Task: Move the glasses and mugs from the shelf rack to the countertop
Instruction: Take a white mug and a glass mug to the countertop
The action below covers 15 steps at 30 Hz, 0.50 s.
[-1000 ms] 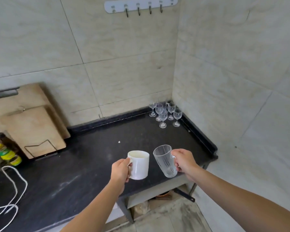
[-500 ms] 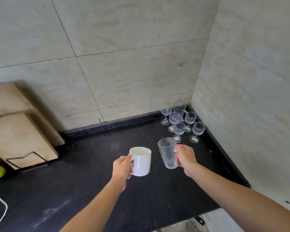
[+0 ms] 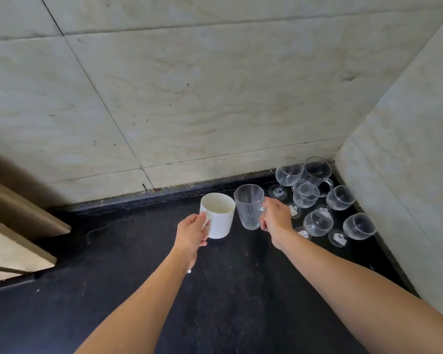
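Observation:
My left hand (image 3: pixel 191 230) grips the handle of a white mug (image 3: pixel 218 215), held upright just over the black countertop (image 3: pixel 228 290). My right hand (image 3: pixel 276 221) holds a clear ribbed glass mug (image 3: pixel 249 206) by its handle, right beside the white mug. Both are near the back wall. Several stemmed glasses (image 3: pixel 317 222) stand in the back right corner, just right of my right hand. The shelf rack is out of view.
Wooden cutting boards (image 3: pixel 18 226) lean against the wall at the left. Tiled walls close the counter at the back and the right. A raised black lip (image 3: pixel 164 194) runs along the back edge.
Both hands have carried the white mug and the glass mug forward over the counter toward the back wall. The view has moved closer to the corner with the stemmed glasses.

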Each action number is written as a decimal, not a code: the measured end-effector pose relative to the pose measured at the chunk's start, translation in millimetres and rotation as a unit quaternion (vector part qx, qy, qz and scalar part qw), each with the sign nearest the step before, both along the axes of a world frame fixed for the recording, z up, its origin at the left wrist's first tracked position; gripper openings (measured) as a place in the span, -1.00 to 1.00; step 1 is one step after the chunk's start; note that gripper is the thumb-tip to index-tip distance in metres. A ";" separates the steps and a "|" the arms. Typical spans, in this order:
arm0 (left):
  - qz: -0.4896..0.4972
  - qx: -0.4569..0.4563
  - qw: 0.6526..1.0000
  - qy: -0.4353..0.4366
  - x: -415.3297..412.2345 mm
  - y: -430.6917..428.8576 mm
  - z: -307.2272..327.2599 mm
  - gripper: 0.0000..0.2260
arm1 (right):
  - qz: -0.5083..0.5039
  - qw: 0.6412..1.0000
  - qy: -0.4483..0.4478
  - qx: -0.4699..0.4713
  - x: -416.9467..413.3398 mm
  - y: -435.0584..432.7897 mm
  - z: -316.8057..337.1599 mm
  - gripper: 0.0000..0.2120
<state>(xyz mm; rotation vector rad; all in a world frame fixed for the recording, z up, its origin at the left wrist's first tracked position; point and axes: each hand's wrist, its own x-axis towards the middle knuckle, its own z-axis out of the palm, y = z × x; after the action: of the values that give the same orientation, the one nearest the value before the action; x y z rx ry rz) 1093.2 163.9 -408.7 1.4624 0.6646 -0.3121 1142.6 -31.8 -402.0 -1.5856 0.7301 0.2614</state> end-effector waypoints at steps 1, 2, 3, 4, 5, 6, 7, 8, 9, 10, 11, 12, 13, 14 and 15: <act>0.000 -0.007 1.000 0.002 5.6 3.5 -3.1 -0.80 | -0.005 1.000 -0.001 0.006 6.9 2.8 -3.1 -0.83; 0.000 -0.013 1.000 0.004 10.6 6.8 -6.5 -0.79 | -0.010 1.000 -0.001 0.012 13.1 5.0 -6.2 -0.83; 0.001 -0.017 1.000 0.006 15.0 9.9 -9.8 -0.78 | -0.013 1.000 -0.001 0.018 18.5 6.8 -9.5 -0.82; 0.004 -0.020 1.000 0.009 18.8 12.8 -13.1 -0.78 | -0.015 1.000 -0.001 0.023 23.4 8.2 -13.1 -0.82; 0.009 -0.024 1.000 0.011 22.0 15.5 -16.5 -0.77 | -0.016 0.999 -0.002 0.028 27.5 9.1 -17.1 -0.82; 0.015 -0.029 0.999 0.012 24.5 17.8 -19.8 -0.77 | -0.018 0.999 -0.003 0.033 31.2 9.8 -20.9 -0.81; 0.021 -0.033 0.999 0.013 26.5 20.0 -23.0 -0.76 | -0.022 0.999 -0.004 0.039 34.4 10.4 -25.0 -0.80; 0.026 -0.033 0.999 0.011 27.9 21.5 -25.8 -0.76 | -0.029 0.998 -0.003 0.047 37.3 10.8 -28.9 -0.80; 0.028 -0.028 0.999 0.008 28.8 22.4 -28.4 -0.75 | -0.038 0.998 -0.002 0.058 40.2 10.9 -32.1 -0.79; 0.029 -0.017 0.999 0.006 29.5 22.8 -31.0 -0.75 | -0.042 0.997 -0.003 0.064 42.7 11.2 -34.2 -0.78; 0.027 0.000 1.000 0.004 30.1 22.6 -33.4 -0.75 | -0.036 0.997 -0.005 0.063 44.6 11.9 -35.6 -0.77; 0.025 0.019 0.999 0.005 30.3 22.3 -35.5 -0.75 | -0.023 0.998 -0.009 0.054 45.6 12.8 -36.1 -0.75; 0.023 0.036 0.999 0.007 30.2 22.1 -37.3 -0.75 | -0.007 0.999 -0.012 0.040 45.7 13.2 -35.7 -0.74; 0.020 0.051 0.998 0.008 29.7 22.2 -38.3 -0.75 | 0.013 0.999 -0.016 0.025 45.2 13.0 -34.8 -0.74; 0.015 0.066 0.998 0.011 28.7 23.1 -38.5 -0.76 | 0.037 0.999 -0.018 0.007 43.7 11.7 -33.8 -0.75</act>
<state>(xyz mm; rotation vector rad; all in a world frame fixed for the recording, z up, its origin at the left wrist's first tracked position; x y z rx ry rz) 1121.9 187.0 -447.2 1.5749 0.7349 -0.2648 1186.2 -20.1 -435.7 -1.6024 0.6409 0.2916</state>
